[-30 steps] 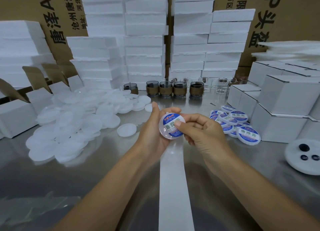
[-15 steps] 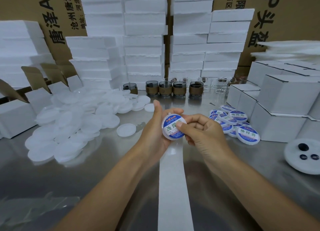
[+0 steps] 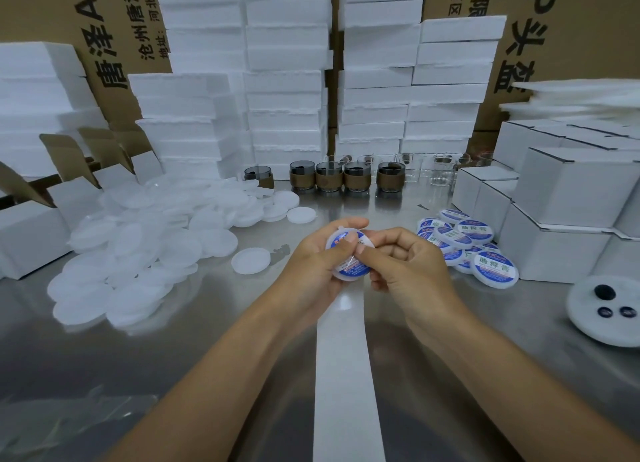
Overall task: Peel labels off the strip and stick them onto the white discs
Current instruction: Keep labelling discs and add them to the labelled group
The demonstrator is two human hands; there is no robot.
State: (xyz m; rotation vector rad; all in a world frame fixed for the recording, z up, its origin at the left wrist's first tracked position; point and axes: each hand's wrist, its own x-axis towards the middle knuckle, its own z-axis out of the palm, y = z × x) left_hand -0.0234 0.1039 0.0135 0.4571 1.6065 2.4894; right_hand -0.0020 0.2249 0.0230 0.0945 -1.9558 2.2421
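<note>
The strip (image 3: 348, 385) lies flat on the worktop. Its long axis runs from the near edge straight toward the far edge, and its far end is hidden under the hands. It looks like thin, limp backing paper that would buckle if pushed, so it is best pinned flat while a label edge is lifted.

Above the strip, in mid-worktop, the left hand (image 3: 311, 267) cradles a white disc (image 3: 346, 275) off the surface, fingers curled behind it and thumb across its face. The right hand (image 3: 405, 267) is curled too and grips the disc's right side, its thumb tip pressing on the blue label (image 3: 337, 244). The disc is round, with no long axis, and its labelled face tilts up toward the person. The thumbs cover the print, so I cannot tell which way it reads.

The disc looks light, stiff and smooth, so it is probably best held by the rim, leaving the face free for rubbing the label down. The label is likely thin and tacky, and would crease if pressed unevenly.

Toward the left edge sprawls a heap of blank discs (image 3: 138, 239). Toward the right edge a small pile of labelled discs (image 3: 478, 250) lies face up beside white boxes (image 3: 571, 219). Along the far edge stand dark cups (image 3: 346, 177) in front of stacked foam slabs (image 3: 287, 80).
</note>
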